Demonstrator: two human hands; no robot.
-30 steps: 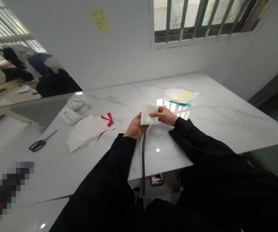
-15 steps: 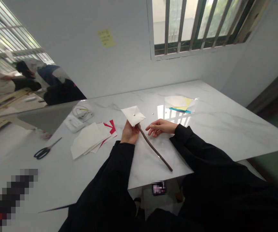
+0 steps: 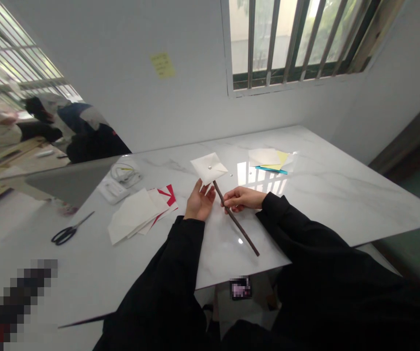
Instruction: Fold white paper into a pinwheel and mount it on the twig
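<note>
Paper pinwheel [image 3: 209, 168] sits at the upper end of a thin dark brown stick [image 3: 236, 219], over the middle of the white marble tabletop [image 3: 315, 195]. I can make out a small metal pin [image 3: 209, 166] at the centre of its white folded square. The stick slants down toward me, and I cannot tell whether its lower end touches the tabletop.

The right hand [image 3: 242, 199] has a narrow grip on the stick, with thumb and fingers closed around it a little below the paper. The left hand [image 3: 199, 201] is palm-up with a wide grip, its fingers spread and holding nothing I can see. Its fingertips reach the lower edge of the pinwheel, but I cannot tell whether they touch it. Both arms are in black sleeves [image 3: 171, 278].

To the left of the left hand lies a pile of white paper sheets with red pieces [image 3: 140, 214], and beyond it, black-handled scissors [image 3: 66, 235]. A white box [image 3: 113, 191] and a coiled cable [image 3: 125, 174] sit toward the far left edge of the tabletop. Toward the far side, past the right hand, cream and yellow paper [image 3: 264, 157] lies beside a blue strip [image 3: 271, 170]. A tiny metal stud [image 3: 231, 175] lies on the tabletop just right of the pinwheel.
</note>
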